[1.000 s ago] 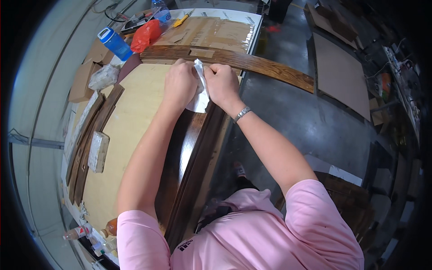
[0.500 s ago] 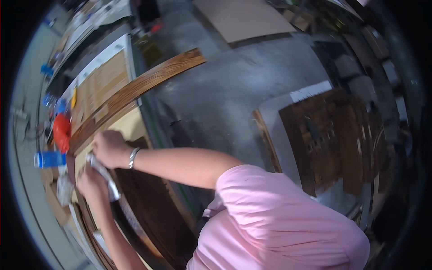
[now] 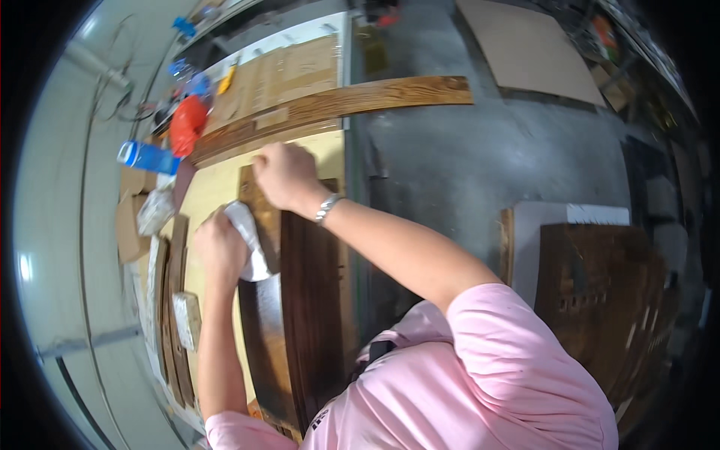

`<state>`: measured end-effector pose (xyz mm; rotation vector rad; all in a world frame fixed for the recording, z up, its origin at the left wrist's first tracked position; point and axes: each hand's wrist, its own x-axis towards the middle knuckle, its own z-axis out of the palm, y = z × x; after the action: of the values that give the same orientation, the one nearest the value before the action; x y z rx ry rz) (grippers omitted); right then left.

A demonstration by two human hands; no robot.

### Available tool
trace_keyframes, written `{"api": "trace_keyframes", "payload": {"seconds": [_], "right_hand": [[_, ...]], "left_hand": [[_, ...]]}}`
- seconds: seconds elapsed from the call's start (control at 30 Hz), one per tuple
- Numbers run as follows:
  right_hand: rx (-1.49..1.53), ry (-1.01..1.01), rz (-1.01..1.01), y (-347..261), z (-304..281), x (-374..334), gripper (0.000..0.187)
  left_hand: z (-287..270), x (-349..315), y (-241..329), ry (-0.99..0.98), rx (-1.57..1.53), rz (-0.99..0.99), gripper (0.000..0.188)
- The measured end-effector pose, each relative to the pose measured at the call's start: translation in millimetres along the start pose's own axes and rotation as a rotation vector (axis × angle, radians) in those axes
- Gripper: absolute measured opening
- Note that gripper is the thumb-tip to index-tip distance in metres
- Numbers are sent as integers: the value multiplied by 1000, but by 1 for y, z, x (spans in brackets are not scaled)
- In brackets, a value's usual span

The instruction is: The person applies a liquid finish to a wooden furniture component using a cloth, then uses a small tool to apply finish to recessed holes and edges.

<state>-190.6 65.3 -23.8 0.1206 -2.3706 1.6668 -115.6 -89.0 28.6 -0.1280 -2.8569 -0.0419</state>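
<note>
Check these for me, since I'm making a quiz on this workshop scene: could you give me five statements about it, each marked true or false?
1. The left hand holds the white sheet. True.
2. The right hand also grips the white sheet. False: in this view, the right hand is apart from it.
3. The silver band is on the left wrist. False: the silver band is on the right wrist.
4. The long wooden plank extends past the right edge of the pale work surface. True.
5. The person's shirt is green. False: the shirt is pink.
</note>
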Motion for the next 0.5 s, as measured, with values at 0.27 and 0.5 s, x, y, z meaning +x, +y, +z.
{"api": "trace_keyframes", "payload": {"seconds": [0.27, 0.5], "right_hand": [[-24, -82, 15, -16, 4, -2, 31], [-54, -137, 36, -14, -5, 2, 33]], "left_hand": [[15, 45, -5, 25, -64, -144, 22], [-52, -163, -50, -205, -299, -146, 24]]}}
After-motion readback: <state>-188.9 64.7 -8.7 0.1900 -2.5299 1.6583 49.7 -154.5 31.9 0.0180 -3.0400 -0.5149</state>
